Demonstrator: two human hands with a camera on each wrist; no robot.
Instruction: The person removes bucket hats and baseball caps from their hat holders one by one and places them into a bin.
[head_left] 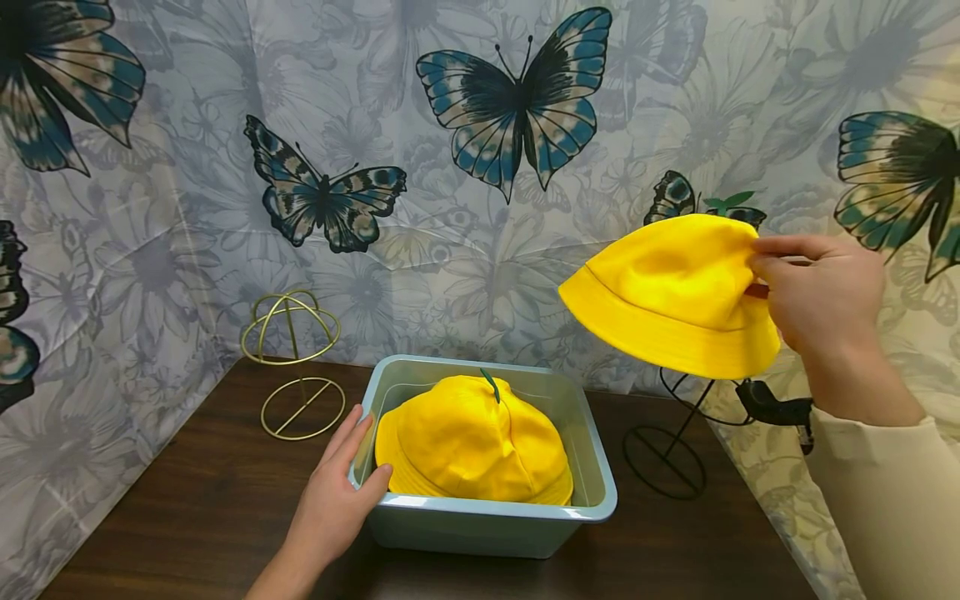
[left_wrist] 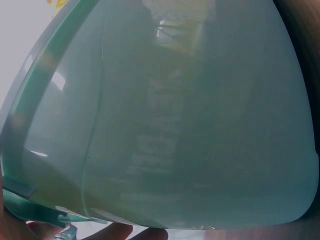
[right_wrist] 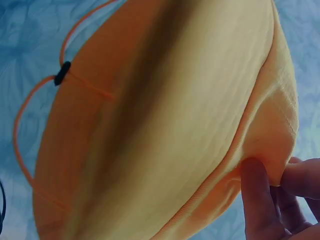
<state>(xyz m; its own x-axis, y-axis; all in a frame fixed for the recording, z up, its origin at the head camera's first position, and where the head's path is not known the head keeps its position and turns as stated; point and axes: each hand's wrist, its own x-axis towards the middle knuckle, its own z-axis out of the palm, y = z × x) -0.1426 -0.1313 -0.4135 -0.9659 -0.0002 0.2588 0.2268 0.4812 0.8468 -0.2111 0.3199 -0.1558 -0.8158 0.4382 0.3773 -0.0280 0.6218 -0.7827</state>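
My right hand [head_left: 825, 287] pinches the crown of a yellow bucket hat [head_left: 667, 292] between thumb and fingers, its brim pointing down and left. In the right wrist view an orange cord [right_wrist: 22, 120] with a black toggle [right_wrist: 62, 73] hangs at the hat's underside. The hat overlaps the top of a black wire stand [head_left: 663, 462]. My left hand [head_left: 330, 496], fingers fairly straight, rests against the left front corner of a pale blue-green plastic bin [head_left: 480, 533], thumb over the rim. Inside the bin lies another yellow hat [head_left: 472, 442] with a green stem [head_left: 491, 386] on top.
A gold wire hat stand [head_left: 303, 408] stands bare at the left back of the dark wooden table [head_left: 187, 500]. A black device [head_left: 776, 408] with a cable is at the right, near the wrist. Behind hangs a butterfly-patterned cloth [head_left: 480, 275].
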